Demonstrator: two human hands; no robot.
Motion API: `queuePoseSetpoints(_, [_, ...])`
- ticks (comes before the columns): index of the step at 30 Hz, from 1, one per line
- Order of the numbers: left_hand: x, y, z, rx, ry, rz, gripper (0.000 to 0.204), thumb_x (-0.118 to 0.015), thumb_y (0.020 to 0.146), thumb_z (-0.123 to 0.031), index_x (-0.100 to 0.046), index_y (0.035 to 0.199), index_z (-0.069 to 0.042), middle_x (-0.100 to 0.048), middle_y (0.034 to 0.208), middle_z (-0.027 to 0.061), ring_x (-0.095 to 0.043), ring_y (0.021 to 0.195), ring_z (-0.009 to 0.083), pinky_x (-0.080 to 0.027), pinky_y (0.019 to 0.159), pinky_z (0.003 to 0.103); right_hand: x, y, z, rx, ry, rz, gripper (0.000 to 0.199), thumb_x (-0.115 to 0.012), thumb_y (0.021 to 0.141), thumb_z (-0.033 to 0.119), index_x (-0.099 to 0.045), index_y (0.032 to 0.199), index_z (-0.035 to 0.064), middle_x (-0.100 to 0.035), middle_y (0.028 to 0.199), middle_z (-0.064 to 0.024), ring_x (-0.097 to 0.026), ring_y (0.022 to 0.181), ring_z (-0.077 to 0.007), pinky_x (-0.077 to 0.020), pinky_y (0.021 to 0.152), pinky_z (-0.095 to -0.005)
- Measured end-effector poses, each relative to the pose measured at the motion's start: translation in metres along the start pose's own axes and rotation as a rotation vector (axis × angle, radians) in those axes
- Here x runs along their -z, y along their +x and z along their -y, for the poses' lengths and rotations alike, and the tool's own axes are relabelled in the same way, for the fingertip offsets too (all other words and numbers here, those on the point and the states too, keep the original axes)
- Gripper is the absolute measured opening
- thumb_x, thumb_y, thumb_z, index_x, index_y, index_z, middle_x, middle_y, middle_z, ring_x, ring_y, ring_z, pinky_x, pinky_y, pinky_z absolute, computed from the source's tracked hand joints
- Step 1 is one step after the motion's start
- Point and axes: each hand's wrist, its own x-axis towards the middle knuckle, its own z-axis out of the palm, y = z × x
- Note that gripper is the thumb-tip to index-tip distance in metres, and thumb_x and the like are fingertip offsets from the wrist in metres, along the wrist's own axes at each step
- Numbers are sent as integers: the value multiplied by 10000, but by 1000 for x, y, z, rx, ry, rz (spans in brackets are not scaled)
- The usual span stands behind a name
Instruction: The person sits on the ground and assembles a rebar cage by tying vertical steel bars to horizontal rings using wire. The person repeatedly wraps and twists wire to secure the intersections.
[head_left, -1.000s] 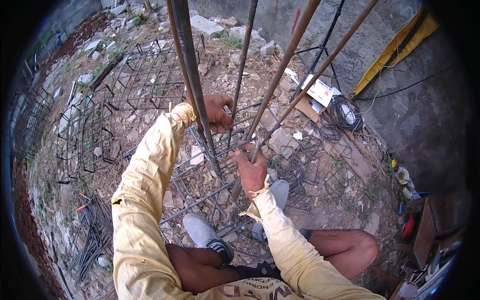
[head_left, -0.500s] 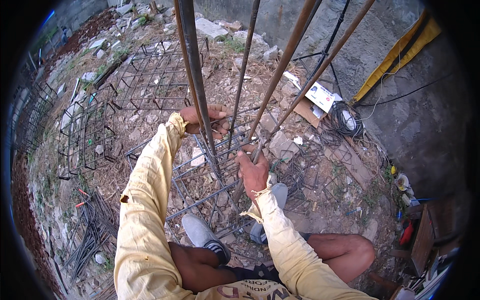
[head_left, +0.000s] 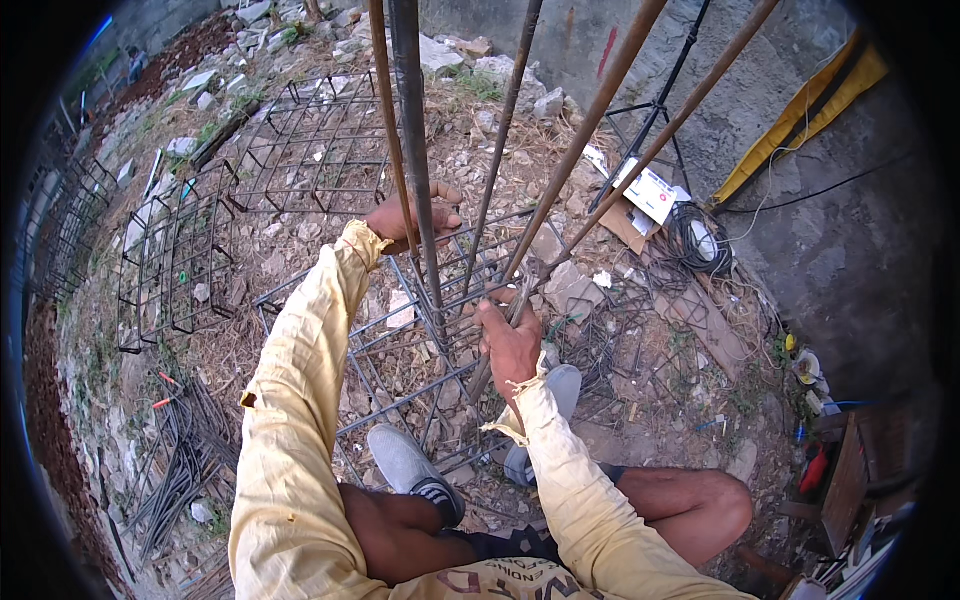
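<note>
Several upright rusty rebar rods [head_left: 413,150] rise from a flat grid of steel bars [head_left: 395,337] on the ground between my feet. Behind the two leftmost rods, my left hand [head_left: 408,220] reaches across with its fingers extended to the right. The rods cover part of it, and nothing shows in its fingers. Lower and to the right, my right hand [head_left: 512,345] is closed around metal pincers [head_left: 524,296]. Their head points up, close to the foot of the right-hand rods, and a handle sticks out below the hand.
Rebar cages [head_left: 310,145] lie at the far left. A bundle of thin bars [head_left: 185,440] is near left. A coil of cable [head_left: 703,240] and a white printed box [head_left: 650,190] lie by a black tripod [head_left: 658,105] and the wall [head_left: 800,220]. Rubble covers the ground.
My left hand has shifted up slightly and turned, with fewer fingers showing below. The rods sit further right in the picture. My right hand keeps its grip on the pincers.
</note>
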Motion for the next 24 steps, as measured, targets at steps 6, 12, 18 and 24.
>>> queuePoseSetpoints(6, [-35,5,-42,-9,279,-56,404,-719,786,-17,-541,1145,-68,-679,840,39,-650,675,112,-559,615,246,2,1,0,15,-12,-9,298,-677,875,193,-586,1106,28,-661,775,-46,-483,541,-67,-381,481,-230])
queuePoseSetpoints(12, [-39,-2,-45,-148,463,67,276,-742,806,-107,-623,1048,-48,-639,815,-11,-598,703,70,-483,610,212,0,0,-3,8,3,-15,289,-678,872,179,-583,1094,20,-652,758,-35,-474,529,-67,-381,476,-234])
queuePoseSetpoints(18, [-34,-25,-45,-54,407,86,156,-703,868,-86,-678,1011,-27,-671,890,-1,-622,820,86,-517,759,245,2,1,-5,12,35,-6,291,-677,876,176,-580,1095,12,-642,740,-30,-466,508,-62,-372,455,-235])
queuePoseSetpoints(24, [-41,-22,-43,131,367,16,166,-729,865,-129,-686,998,-39,-671,885,-8,-632,818,87,-537,765,240,2,0,2,-36,71,-2,306,-679,880,181,-576,1114,14,-644,740,-37,-464,485,-62,-359,424,-229])
